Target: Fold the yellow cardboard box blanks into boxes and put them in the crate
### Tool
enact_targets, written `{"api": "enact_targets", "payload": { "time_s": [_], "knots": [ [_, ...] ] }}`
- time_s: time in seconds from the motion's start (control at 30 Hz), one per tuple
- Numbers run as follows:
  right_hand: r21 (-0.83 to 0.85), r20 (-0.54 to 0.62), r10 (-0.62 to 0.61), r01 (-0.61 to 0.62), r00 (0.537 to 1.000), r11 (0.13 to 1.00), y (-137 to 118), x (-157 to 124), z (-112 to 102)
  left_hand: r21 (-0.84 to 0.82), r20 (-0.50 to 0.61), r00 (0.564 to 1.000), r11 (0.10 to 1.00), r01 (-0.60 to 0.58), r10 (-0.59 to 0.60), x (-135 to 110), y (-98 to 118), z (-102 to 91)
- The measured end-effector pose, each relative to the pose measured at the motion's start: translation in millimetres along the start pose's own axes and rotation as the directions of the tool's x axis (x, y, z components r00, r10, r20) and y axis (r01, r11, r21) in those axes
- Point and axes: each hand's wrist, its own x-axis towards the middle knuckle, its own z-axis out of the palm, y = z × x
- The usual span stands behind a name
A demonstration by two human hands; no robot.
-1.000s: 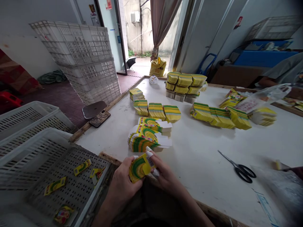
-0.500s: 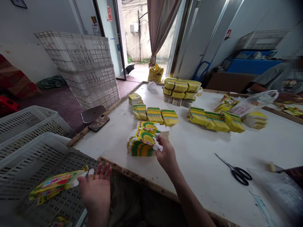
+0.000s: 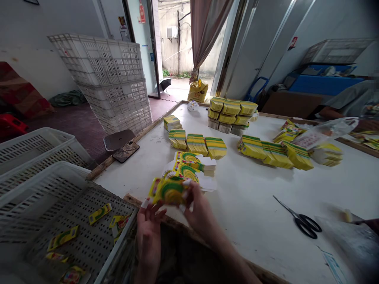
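A flat yellow-and-green printed carton [image 3: 171, 192], blurred by motion, is held above the table's near edge. My right hand [image 3: 199, 207] pinches its right end between finger and thumb, with white covers on the fingertips. At the carton's lower left edge, the raised fingers of my left hand [image 3: 149, 228] close against it. Just behind the carton lie fanned stacks of similar flat cartons [image 3: 188, 170] with white flaps. Several cartons, among them one yellow carton [image 3: 63, 238], lie loose in the white plastic crate [image 3: 118, 252] at my left.
Bundled cartons [image 3: 197, 144] line the white table [image 3: 242, 205], with a taller pile [image 3: 232, 112] behind. Black-handled scissors [image 3: 306, 225] and a plastic bag [image 3: 349, 244] lie right; a phone [image 3: 126, 151] left. Stacked crates [image 3: 115, 86] stand beyond. A co-worker's arm [image 3: 334, 112] shows far right.
My left hand has let a carton drop into the crate and moved right and up to the table edge. My right hand has drawn a carton off the stack toward it.
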Motion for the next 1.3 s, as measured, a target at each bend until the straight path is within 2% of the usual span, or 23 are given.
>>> {"api": "enact_targets", "payload": {
  "time_s": [0.07, 0.1, 0.17, 0.2, 0.3, 0.37, 0.47, 0.57, 0.63, 0.77, 0.93, 1.0, 1.07, 1.13, 1.17, 1.23, 1.3],
  "knots": [
    [0.3, 0.22, 0.037, -0.103, 0.975, 0.948, -14, -21, 17, -0.069, 0.046, 0.999, 0.997, 0.024, -0.021, -4, 3, 6.9],
    [0.447, 0.288, 0.052, -0.183, 0.956, 0.875, -19, -31, 24, -0.105, 0.058, 0.997, 0.992, 0.064, -0.058, -5, 6, 10.5],
    [0.605, 0.379, 0.079, -0.311, 0.922, 0.733, -24, -45, 33, -0.188, 0.049, 0.992, 0.974, 0.124, -0.117, -5, 10, 17.4],
    [0.622, 0.402, 0.096, -0.349, 0.911, 0.701, -25, -49, 35, -0.226, 0.021, 0.992, 0.966, 0.128, -0.126, -4, 12, 20.5],
    [0.559, 0.416, 0.161, -0.391, 0.895, 0.731, -21, -53, 37, -0.231, -0.11, 0.987, 0.969, 0.088, -0.116, -1, 13, 27.1],
    [0.559, 0.372, 0.217, -0.404, 0.903, 0.724, -16, -51, 34, -0.161, -0.119, 0.985, 0.981, 0.108, -0.128, -2, 11, 28.6],
    [0.69, 0.34, 0.233, -0.41, 0.911, 0.597, -11, -45, 25, -0.063, -0.061, 0.979, 0.98, 0.189, -0.193, -7, 8, 26.8],
    [0.783, 0.353, 0.188, -0.399, 0.917, 0.476, -10, -39, 12, 0.018, -0.072, 0.963, 0.965, 0.262, -0.26, -9, 2, 21.8],
    [0.773, 0.343, 0.209, -0.401, 0.916, 0.492, -9, -37, 6, 0.054, -0.095, 0.958, 0.96, 0.275, -0.269, -10, -2, 17.8],
    [0.709, 0.256, 0.286, -0.381, 0.923, 0.594, -4, -38, 1, 0.115, -0.114, 0.965, 0.962, 0.249, -0.236, -8, -3, 13.5],
    [0.632, 0.288, 0.272, -0.396, 0.918, 0.666, 0, -41, 3, 0.081, -0.134, 0.974, 0.977, 0.196, -0.184, -3, 1, 15.6],
    [0.595, 0.265, 0.254, -0.364, 0.93, 0.716, 1, -42, 1, 0.09, -0.15, 0.972, 0.977, 0.195, -0.18, 0, 3, 14.3],
    [0.495, 0.188, 0.203, -0.271, 0.961, 0.826, 3, -42, -5, 0.129, -0.103, 0.976, 0.971, 0.202, -0.19, 5, 10, 9.6],
    [0.283, 0.13, 0.077, -0.112, 0.988, 0.953, 4, -40, -17, 0.179, 0.036, 0.976, 0.962, 0.204, -0.213, 12, 22, 1.7],
    [0.148, 0.145, -0.009, -0.013, 0.989, 0.989, 4, -39, -24, 0.208, 0.116, 0.968, 0.958, 0.197, -0.224, 17, 29, -2.8],
    [-0.089, 0.254, -0.164, 0.192, 0.953, 0.977, 1, -35, -38, 0.304, 0.269, 0.928, 0.937, 0.172, -0.257, 25, 44, -10.9],
    [-0.223, 0.372, -0.254, 0.351, 0.893, 0.909, -4, -32, -48, 0.499, 0.374, 0.866, 0.859, 0.114, -0.332, 28, 51, -14.1]
  ]
}}
